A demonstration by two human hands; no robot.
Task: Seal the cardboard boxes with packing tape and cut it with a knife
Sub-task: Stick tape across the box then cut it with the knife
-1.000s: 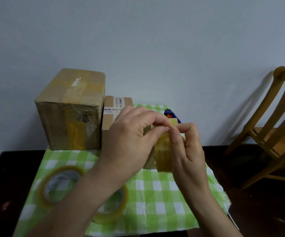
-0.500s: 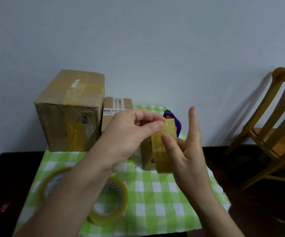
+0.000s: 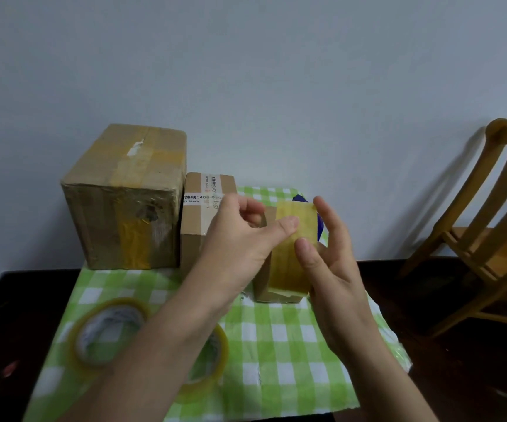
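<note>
A short strip of yellowish packing tape (image 3: pixel 288 269) hangs upright between my hands. My left hand (image 3: pixel 240 239) pinches its left edge near the top. My right hand (image 3: pixel 331 269) pins it with the thumb against straight fingers behind. A small cardboard box (image 3: pixel 262 290) stands right behind the strip, mostly hidden; I cannot tell whether the tape touches it. A large taped box (image 3: pixel 124 196) and a labelled medium box (image 3: pixel 203 220) stand at the back left. A blue object (image 3: pixel 320 228) peeks out behind the tape; whether it is the knife is unclear.
Two tape rolls lie on the green checked cloth (image 3: pixel 276 345) near me: one (image 3: pixel 109 333) at the left, another (image 3: pixel 212 357) partly under my left forearm. A wooden chair (image 3: pixel 489 239) stands at the right. The dark table (image 3: pixel 11 300) reaches past the cloth.
Both hands first pinched the strip's top together. My right fingers have since straightened and the strip now hangs flat and wider in front of the small box.
</note>
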